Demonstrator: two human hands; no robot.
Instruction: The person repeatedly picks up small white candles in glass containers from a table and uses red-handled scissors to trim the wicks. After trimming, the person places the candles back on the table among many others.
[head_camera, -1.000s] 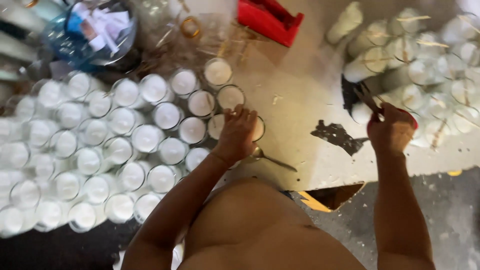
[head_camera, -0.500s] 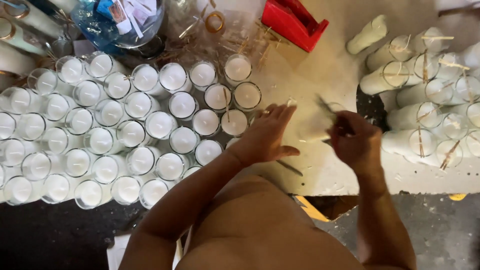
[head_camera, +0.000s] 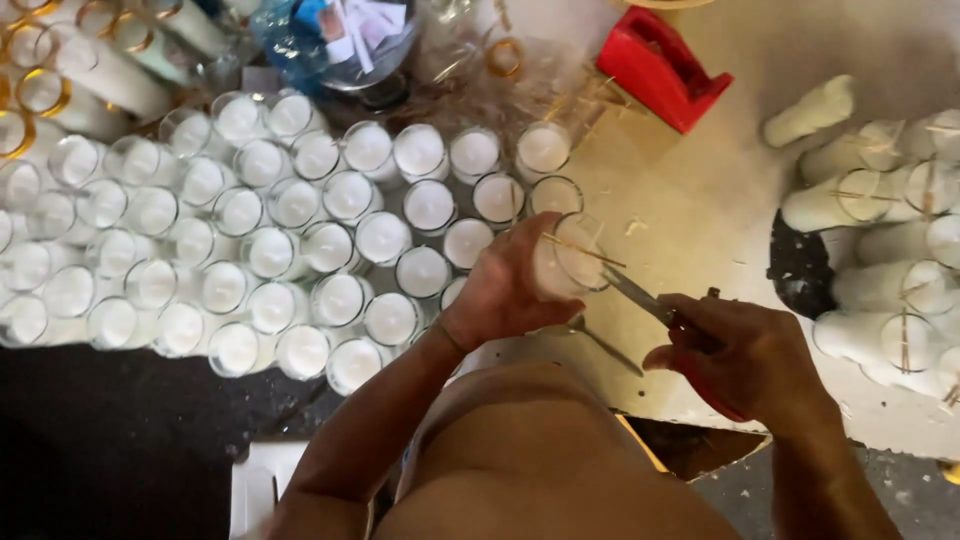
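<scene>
— So, what does the left hand (head_camera: 510, 285) grip?
— A glass candle (head_camera: 568, 262), tilted above the table (head_camera: 690, 200), beside the upright candles (head_camera: 300, 240).
— And the right hand (head_camera: 745, 355)?
— Clenched on scissors (head_camera: 640, 297), blades at the wick stick (head_camera: 580, 250).

Bright, even overhead light falls on the pale bench (head_camera: 700, 200), washing out the white wax tops of the glass candles (head_camera: 300, 230) at left into glare. The floor (head_camera: 120, 440) at lower left sinks into near-black shadow. Softness runs through the whole frame: the left hand (head_camera: 510, 285) and right hand (head_camera: 745, 360) are slightly smeared by motion, and the lying candles (head_camera: 880, 210) at right blur together. Wide-lens stretching bends rows toward the edges.
</scene>
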